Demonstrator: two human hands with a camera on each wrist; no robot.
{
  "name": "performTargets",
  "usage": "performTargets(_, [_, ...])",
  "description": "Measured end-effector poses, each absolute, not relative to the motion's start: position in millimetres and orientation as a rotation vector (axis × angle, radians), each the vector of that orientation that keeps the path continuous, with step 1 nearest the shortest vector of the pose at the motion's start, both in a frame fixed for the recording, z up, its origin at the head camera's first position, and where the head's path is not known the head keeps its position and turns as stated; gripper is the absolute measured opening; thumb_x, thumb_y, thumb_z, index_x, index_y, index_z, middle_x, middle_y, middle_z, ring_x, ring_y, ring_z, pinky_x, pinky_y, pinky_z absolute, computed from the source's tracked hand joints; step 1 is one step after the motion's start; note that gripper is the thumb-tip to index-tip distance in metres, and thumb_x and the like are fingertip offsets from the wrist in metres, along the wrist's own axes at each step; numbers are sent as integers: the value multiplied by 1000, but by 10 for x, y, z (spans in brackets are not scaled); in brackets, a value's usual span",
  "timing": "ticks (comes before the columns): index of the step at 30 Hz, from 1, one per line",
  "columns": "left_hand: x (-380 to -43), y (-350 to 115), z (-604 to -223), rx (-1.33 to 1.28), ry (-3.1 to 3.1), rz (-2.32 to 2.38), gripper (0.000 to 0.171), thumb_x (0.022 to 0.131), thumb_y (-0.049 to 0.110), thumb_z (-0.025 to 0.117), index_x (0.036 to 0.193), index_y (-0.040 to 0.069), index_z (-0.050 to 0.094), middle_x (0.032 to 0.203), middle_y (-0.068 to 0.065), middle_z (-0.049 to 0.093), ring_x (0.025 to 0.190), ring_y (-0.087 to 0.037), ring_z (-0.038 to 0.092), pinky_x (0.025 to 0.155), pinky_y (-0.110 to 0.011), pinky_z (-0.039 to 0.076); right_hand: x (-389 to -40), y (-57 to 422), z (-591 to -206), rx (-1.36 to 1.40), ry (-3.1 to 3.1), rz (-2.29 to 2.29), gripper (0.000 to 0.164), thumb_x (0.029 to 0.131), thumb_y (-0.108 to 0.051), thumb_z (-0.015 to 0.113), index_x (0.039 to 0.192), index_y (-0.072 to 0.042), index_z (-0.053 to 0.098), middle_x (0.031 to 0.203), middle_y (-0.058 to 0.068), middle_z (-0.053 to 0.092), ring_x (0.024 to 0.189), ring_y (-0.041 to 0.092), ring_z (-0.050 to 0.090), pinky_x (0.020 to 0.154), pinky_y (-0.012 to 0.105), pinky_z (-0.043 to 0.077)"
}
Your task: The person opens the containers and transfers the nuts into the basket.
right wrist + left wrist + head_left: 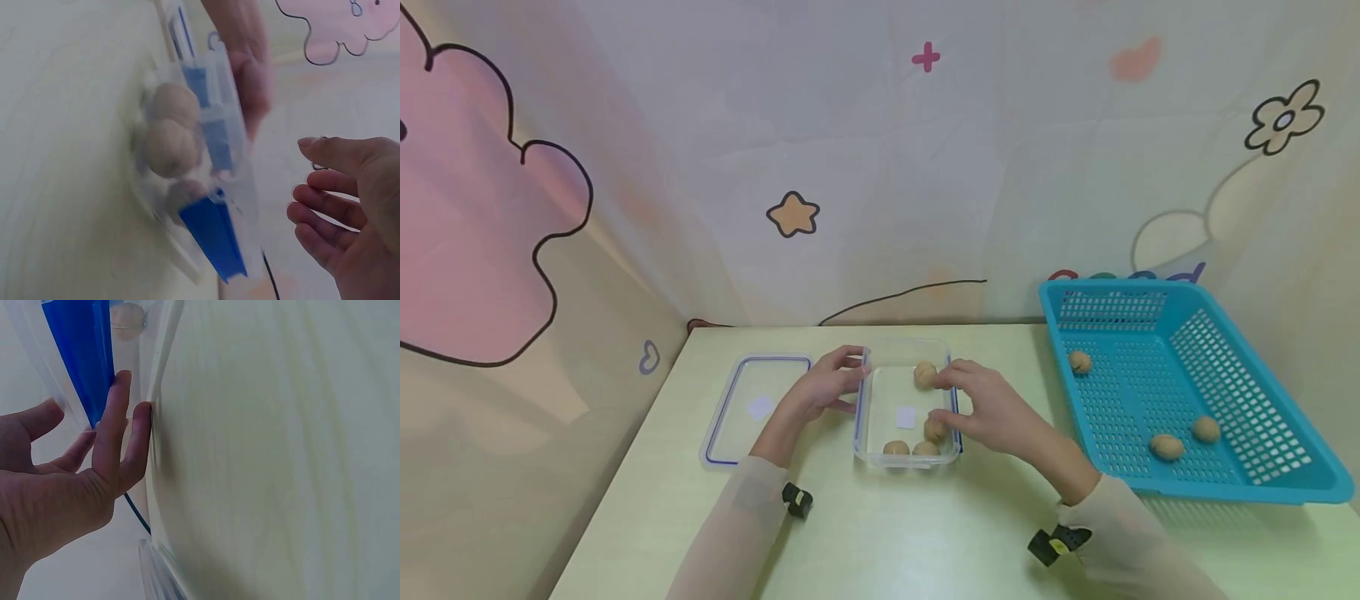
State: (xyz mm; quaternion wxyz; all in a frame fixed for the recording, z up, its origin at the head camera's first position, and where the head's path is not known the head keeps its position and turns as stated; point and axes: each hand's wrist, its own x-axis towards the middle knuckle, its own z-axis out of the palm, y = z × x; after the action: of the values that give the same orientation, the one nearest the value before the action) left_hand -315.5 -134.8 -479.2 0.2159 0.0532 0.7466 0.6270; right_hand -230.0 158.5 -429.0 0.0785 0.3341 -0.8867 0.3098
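A clear plastic food container (863,417) with blue side clips stands on the table, several walnuts (925,375) inside it along with a pale square patch on its floor. My left hand (831,385) rests against its left side; in the left wrist view the fingers (114,434) lie nearly straight along the wall by a blue clip (81,356). Over the right rim hovers my right hand (988,410), thumb and fingers apart. The right wrist view shows that hand (350,200) holding nothing, beside the container and its walnuts (170,148).
A blue plastic basket (1285,400) at the right holds three walnuts (1167,447). To the left of the container, the clear lid (730,429) with a blue seal lies flat on the table (880,533). A printed curtain (880,167) hangs behind the table.
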Motion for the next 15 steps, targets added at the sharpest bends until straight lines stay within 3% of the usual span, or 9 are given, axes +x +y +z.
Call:
performTargets(8, [-3168, -1344, -4791, 144, 2090, 1720, 53, 109, 20, 61, 158, 9, 43, 152, -20, 48, 133, -46, 59, 86, -52, 65, -2424, 1222, -4485, 1143, -2737, 1007, 30, 93, -17, 84, 117, 0, 73, 111, 13, 73, 105, 31, 68, 89, 45, 61])
performTargets(15, [-3157, -1357, -4798, 150, 2081, 1720, 54, 110, 21, 60, 158, 7, 42, 152, -21, 48, 133, -46, 59, 86, -52, 65, -2485, 1064, -4609, 1177, -2881, 974, 33, 93, -20, 84, 119, -1, 74, 112, 9, 73, 105, 22, 67, 96, 42, 58])
